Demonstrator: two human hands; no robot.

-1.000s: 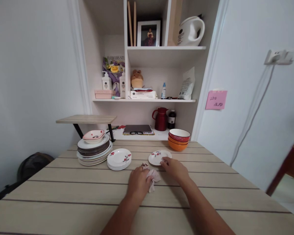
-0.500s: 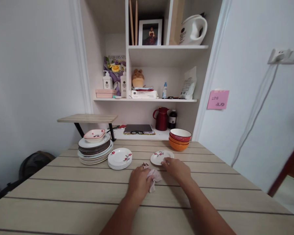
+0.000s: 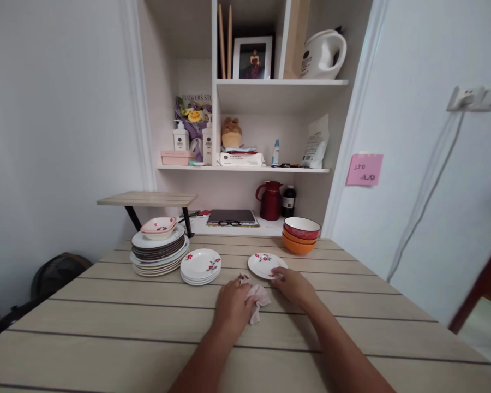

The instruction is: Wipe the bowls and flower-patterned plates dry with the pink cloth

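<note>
My left hand [image 3: 234,305] is closed around a crumpled pale pink cloth [image 3: 258,300] resting on the table. With its fingers at the near right rim, my right hand [image 3: 294,288] grips a small white plate [image 3: 265,265] with red flowers. The thumb is above the rim; the fingers beneath are hidden. To the left of the cloth stands a stack of matching flowered plates [image 3: 200,265]. Behind my right hand is a stack of bowls [image 3: 300,236], a red one over orange ones.
A taller stack of plates [image 3: 159,254] topped by pink bowls [image 3: 159,227] stands at the left, near a raised wooden shelf [image 3: 147,198] on black legs. Behind the slatted table [image 3: 147,311] are a dark laptop [image 3: 232,216], glasses [image 3: 229,222] and a red jug [image 3: 270,201].
My right hand and the small plate have shifted slightly to the left. My left hand stays on the cloth in nearly the same place.
</note>
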